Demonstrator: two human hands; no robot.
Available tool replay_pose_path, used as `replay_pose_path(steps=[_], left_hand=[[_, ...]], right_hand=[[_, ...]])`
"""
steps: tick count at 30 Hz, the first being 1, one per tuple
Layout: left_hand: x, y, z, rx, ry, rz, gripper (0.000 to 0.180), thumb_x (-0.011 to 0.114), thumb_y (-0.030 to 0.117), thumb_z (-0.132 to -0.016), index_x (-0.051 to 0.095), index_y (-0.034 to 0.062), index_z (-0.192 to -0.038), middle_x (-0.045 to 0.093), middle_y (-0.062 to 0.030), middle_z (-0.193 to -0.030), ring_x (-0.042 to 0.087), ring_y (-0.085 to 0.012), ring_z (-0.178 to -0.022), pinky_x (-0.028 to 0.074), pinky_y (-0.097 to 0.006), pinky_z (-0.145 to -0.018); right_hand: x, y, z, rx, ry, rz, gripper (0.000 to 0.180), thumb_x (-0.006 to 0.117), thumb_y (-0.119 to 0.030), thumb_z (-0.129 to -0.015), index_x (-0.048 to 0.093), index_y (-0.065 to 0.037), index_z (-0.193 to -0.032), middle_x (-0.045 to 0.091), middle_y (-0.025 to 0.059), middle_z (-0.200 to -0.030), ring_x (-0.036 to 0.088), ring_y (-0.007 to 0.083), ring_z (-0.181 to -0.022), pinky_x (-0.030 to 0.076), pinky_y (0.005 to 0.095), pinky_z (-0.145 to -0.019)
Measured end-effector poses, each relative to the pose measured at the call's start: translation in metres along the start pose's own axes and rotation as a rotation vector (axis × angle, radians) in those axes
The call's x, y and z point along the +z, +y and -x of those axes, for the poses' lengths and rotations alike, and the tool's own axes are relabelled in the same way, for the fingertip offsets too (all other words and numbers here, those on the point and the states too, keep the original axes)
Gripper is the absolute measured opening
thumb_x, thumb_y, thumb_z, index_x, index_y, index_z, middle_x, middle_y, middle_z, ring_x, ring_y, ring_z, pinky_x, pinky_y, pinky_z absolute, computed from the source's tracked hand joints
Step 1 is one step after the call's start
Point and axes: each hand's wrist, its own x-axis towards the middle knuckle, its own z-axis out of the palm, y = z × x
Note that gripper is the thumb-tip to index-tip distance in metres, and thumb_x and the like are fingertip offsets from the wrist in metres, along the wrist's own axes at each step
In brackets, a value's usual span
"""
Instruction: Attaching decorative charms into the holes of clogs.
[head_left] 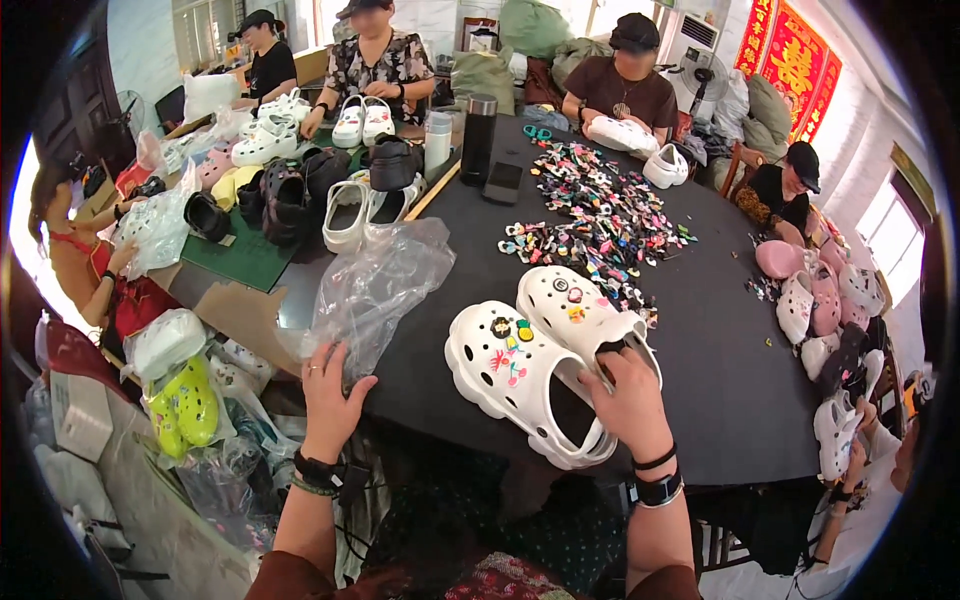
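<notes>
A pair of white clogs decorated with colourful charms sits on the dark table in front of me. My right hand point(632, 400) reaches into the foot opening of the right clog point(568, 300) and grips its side; the fingertips are partly hidden inside. The left clog point(510, 365) stands against it, untouched by my left hand. At the table's near edge, my left hand point(333, 390) has its thumb spread wide and its fingers stretched out, touching the lower end of a crumpled clear plastic bag point(385, 285).
A wide heap of small colourful charms point(600, 205) covers the table beyond the clogs. Upright stand a black bottle point(479, 138) and, beside it, a phone point(503, 182). More clogs point(345, 212) crowd the left; others point(820, 290) pile at the right. Several people work around the table.
</notes>
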Motion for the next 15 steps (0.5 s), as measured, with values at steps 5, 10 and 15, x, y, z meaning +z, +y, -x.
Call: replay_pose_path(steps=[5,10,15], left_hand=[[0.001,-0.004,-0.004,-0.01,0.026,0.021,0.048,0.074,0.024,-0.081,0.06,0.0008,-0.12,0.053,-0.0193,-0.125,0.048,-0.0392,-0.114,0.039,-0.046,-0.098],[-0.007,-0.012,-0.01,-0.059,0.088,0.061,0.031,0.069,0.011,-0.082,0.064,0.0013,-0.111,0.059,-0.0178,-0.117,0.054,-0.0365,-0.107,0.043,-0.042,-0.093],[-0.024,-0.033,-0.014,-0.272,0.454,0.126,0.017,0.065,0.004,-0.082,0.061,-0.0007,-0.098,0.061,-0.0183,-0.109,0.057,-0.0355,-0.101,0.045,-0.04,-0.087]], right_hand=[[-0.006,0.004,0.01,0.001,0.053,-0.123,0.02,0.068,-0.017,-0.086,0.067,0.001,-0.095,0.06,0.0191,-0.086,0.061,0.0355,-0.079,0.049,0.0414,-0.068],[-0.017,0.024,0.024,-0.06,0.375,-0.178,0.01,0.063,-0.005,-0.087,0.066,0.0,-0.094,0.06,0.0158,-0.102,0.06,0.0285,-0.09,0.05,0.0355,-0.077],[-0.01,0.069,0.04,0.028,0.589,0.068,0.019,0.053,-0.005,-0.093,0.058,-0.001,-0.111,0.042,0.0185,-0.137,0.046,0.0327,-0.12,0.038,0.043,-0.101]])
